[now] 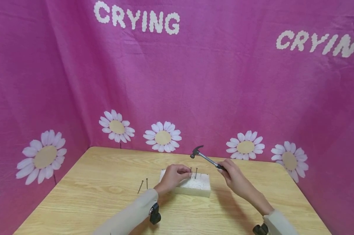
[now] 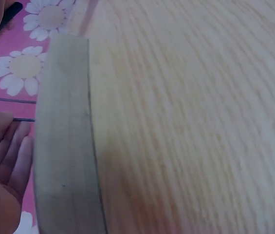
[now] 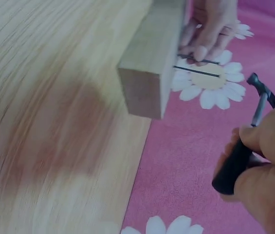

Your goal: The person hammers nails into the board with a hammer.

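A pale wooden block lies on the table, with two nails standing upright from its top. My left hand pinches one nail between thumb and fingers, low on its shaft. Just to the right stands the other nail, untouched. My right hand grips the black handle of a claw hammer, raised to the right of the block. The hammer's dark head is up and to the left, above the nails in the head view. In the right wrist view the fingers wrap round the handle.
Two loose nails lie on the wood-grain table left of the block. A pink cloth with daisies and white lettering hangs behind and at both sides of the table.
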The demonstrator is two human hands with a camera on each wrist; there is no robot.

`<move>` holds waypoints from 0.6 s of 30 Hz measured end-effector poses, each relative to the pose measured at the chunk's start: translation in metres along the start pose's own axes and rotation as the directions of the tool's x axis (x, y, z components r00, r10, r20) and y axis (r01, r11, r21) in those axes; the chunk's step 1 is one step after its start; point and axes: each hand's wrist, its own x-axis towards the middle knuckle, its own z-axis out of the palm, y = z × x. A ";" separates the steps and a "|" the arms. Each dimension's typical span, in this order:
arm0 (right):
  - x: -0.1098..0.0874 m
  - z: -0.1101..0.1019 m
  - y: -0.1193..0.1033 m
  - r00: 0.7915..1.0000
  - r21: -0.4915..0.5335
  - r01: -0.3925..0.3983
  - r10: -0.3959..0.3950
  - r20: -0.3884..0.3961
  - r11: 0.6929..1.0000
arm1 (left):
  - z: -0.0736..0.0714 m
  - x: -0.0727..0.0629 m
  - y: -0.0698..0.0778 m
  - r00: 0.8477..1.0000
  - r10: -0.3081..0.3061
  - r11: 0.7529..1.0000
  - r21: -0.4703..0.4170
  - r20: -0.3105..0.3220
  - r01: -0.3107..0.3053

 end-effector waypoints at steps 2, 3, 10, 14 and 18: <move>0.001 -0.002 0.000 0.999 0.054 -0.026 0.025 0.031 0.998 | -0.003 -0.002 0.003 1.000 -0.006 1.000 -0.026 0.006 0.006; 0.002 -0.004 0.000 0.999 0.078 -0.028 0.025 0.044 0.997 | -0.005 -0.003 0.005 1.000 -0.011 0.999 -0.045 0.003 0.011; 0.004 -0.006 0.002 0.997 0.128 0.023 -0.033 0.074 0.991 | -0.021 -0.006 0.021 0.997 -0.028 0.992 -0.126 -0.072 0.019; 0.007 -0.004 0.001 0.997 0.123 0.061 -0.067 0.042 0.991 | -0.031 -0.008 0.026 0.999 -0.028 0.992 -0.127 -0.017 0.025; 0.011 -0.004 -0.004 0.996 0.083 0.086 -0.088 0.021 0.993 | -0.036 -0.012 0.028 1.000 -0.023 0.989 -0.145 0.014 0.025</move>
